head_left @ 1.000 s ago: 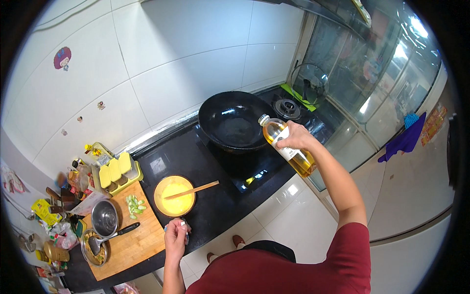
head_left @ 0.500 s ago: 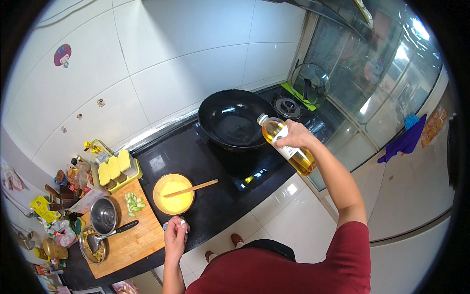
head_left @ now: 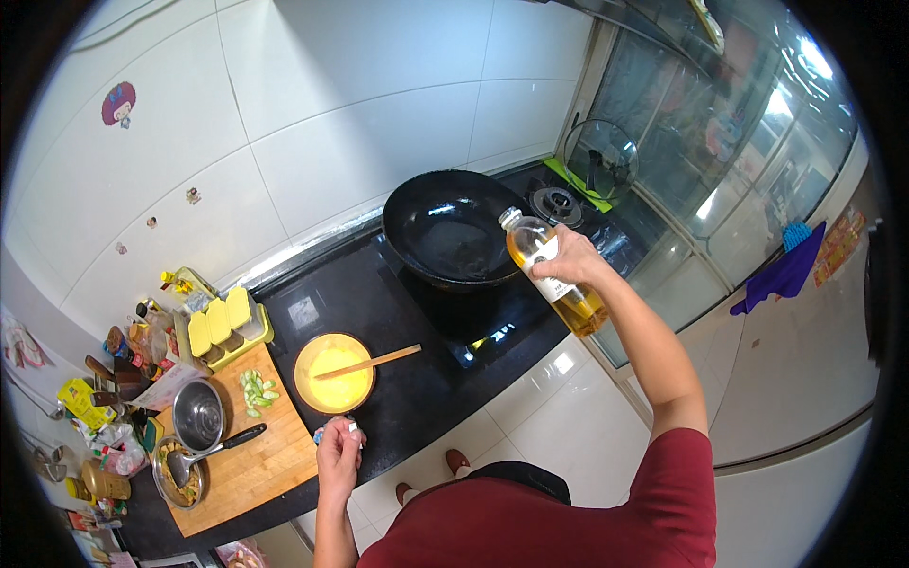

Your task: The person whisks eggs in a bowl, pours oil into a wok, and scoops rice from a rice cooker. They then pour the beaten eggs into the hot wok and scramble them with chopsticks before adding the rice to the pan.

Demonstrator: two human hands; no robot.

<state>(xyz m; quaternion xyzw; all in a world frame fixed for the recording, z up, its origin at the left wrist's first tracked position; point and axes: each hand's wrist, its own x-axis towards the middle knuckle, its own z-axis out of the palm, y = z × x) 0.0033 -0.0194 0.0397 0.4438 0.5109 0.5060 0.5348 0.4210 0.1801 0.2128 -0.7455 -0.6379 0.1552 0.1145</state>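
Note:
My right hand (head_left: 568, 260) grips a clear bottle of golden oil (head_left: 579, 308) by its labelled middle. The bottle leans left, its neck at the right rim of a black wok (head_left: 417, 222) on the stove. A wet sheen shows inside the wok, but no stream is visible. My left hand (head_left: 338, 450) is closed at the counter's front edge, with a small white thing showing at its fingertips; its kind is unclear. Just beyond that hand stands a bowl of yellow liquid (head_left: 327, 390), like beaten egg, with wooden chopsticks (head_left: 393, 356) lying across it.
At left, a cutting board (head_left: 270, 454) bears sliced green vegetable (head_left: 256, 393), a metal bowl (head_left: 199, 417), and a dish of food with a black-handled spatula (head_left: 244, 436). Yellow-lidded seasoning boxes (head_left: 225, 327) and bottles stand behind. A glass lid (head_left: 606, 156) leans beyond the second burner (head_left: 557, 206).
The bottle's neck has risen slightly, and the bottle is a little more upright, with the oil lower inside its neck. My left hand stays nearly where it was.

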